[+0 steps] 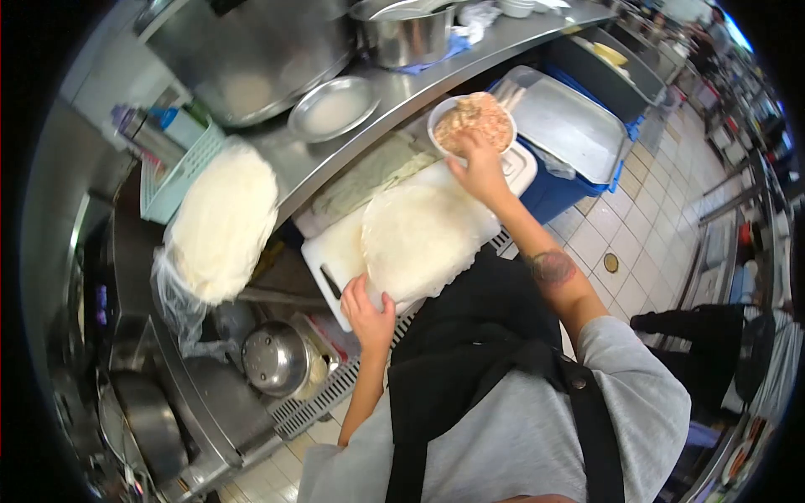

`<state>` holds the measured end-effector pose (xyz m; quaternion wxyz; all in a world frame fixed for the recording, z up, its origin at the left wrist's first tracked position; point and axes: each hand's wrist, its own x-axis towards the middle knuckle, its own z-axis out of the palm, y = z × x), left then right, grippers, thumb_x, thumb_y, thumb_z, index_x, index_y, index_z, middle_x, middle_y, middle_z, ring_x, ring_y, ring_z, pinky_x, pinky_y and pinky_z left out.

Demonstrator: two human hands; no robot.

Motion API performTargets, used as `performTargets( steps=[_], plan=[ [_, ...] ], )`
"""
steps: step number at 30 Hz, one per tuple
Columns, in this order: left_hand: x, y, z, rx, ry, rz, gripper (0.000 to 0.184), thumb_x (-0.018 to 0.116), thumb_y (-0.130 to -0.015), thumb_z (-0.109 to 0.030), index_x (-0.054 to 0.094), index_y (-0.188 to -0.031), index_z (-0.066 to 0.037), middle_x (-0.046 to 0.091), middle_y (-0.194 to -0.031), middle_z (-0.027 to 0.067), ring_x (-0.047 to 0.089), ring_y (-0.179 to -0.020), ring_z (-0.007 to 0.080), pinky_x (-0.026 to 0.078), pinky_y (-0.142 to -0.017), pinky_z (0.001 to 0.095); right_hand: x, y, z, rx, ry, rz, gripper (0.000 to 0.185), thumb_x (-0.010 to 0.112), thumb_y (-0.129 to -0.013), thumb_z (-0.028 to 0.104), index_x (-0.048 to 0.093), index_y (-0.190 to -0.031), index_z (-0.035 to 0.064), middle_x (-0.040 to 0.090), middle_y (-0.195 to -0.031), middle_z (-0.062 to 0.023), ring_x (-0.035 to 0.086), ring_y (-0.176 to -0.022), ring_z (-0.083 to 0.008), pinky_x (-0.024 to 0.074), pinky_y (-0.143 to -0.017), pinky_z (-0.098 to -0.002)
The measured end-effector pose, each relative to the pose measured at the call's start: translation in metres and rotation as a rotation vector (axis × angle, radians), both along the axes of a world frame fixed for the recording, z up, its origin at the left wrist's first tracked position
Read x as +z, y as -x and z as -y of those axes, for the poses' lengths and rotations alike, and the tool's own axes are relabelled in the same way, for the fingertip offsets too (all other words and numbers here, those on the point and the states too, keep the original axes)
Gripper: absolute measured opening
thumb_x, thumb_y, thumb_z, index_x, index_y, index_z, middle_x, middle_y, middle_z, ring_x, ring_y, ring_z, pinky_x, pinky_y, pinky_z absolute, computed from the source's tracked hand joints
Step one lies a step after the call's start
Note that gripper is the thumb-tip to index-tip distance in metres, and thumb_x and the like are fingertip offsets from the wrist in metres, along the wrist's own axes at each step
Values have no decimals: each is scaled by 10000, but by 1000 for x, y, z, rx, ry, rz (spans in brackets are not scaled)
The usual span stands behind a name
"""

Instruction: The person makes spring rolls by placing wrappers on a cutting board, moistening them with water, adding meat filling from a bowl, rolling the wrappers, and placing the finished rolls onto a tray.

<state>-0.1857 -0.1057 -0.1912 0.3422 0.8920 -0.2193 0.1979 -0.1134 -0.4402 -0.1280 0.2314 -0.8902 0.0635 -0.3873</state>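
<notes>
A stack of thin, round, pale sheets that look like dough wrappers lies on a white cutting board in front of me. My left hand rests at their near left edge, thumb and fingers apart. At the far right end of the board, my right hand reaches over a white bowl. Its fingers are stretched down to the pinkish chopped filling, thumb held apart; the fingertips are partly lost against the filling. A white plastic lid shows beside the bowl.
A larger pile of pale round sheets on plastic stands at left, near a light green basket. Behind are a steel shelf, a metal bowl of whitish liquid and pots. A metal tray sits at right. A colander is below.
</notes>
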Motion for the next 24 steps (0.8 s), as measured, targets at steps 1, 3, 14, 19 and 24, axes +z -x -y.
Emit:
performTargets(
  steps=[1, 3, 14, 19, 24],
  plan=[
    [4, 1, 1, -1, 0, -8, 573, 706, -744, -87, 527, -1284, -13, 529, -1230, 191, 502, -1175, 390, 379, -1018, 487, 6, -8, 21, -33, 16, 69, 408, 758, -756, 164, 643, -1109, -4, 611, -1189, -204, 588, -1095, -384, 487, -953, -448],
    [3, 1, 1, -22, 28, -18, 559, 699, -754, -87, 527, -1279, -3, 525, -1237, 200, 497, -1180, 399, 379, -1019, 488, 22, -22, 62, -95, 56, 203, 430, 762, -753, 181, 640, -1117, -13, 612, -1169, -203, 585, -1085, -381, 490, -942, -447],
    [2, 0, 4, -108, -4, 49, 406, 640, -786, -102, 564, -1157, 46, 540, -1162, 221, 510, -1114, 413, 398, -981, 505, 21, -139, 61, -659, 382, -664, 276, 650, -831, 174, 747, -1058, 50, 595, -1141, -183, 558, -1007, -412, 557, -645, -503],
    [3, -1, -2, -126, -62, 83, 346, 638, -780, -80, 578, -1105, 24, 543, -1118, 193, 528, -1077, 389, 411, -934, 490, 25, -138, 48, -622, 275, -662, 277, 659, -838, 171, 743, -1062, 31, 593, -1156, -204, 562, -999, -405, 555, -592, -510],
    [3, 2, -3, -103, -64, 90, 303, 633, -794, -62, 588, -1083, 12, 542, -1130, 178, 531, -1080, 375, 415, -924, 483, 25, -135, 46, -555, 256, -623, 233, 668, -823, 168, 760, -1009, 60, 657, -1071, -169, 594, -998, -377, 548, -587, -505]
  ],
)
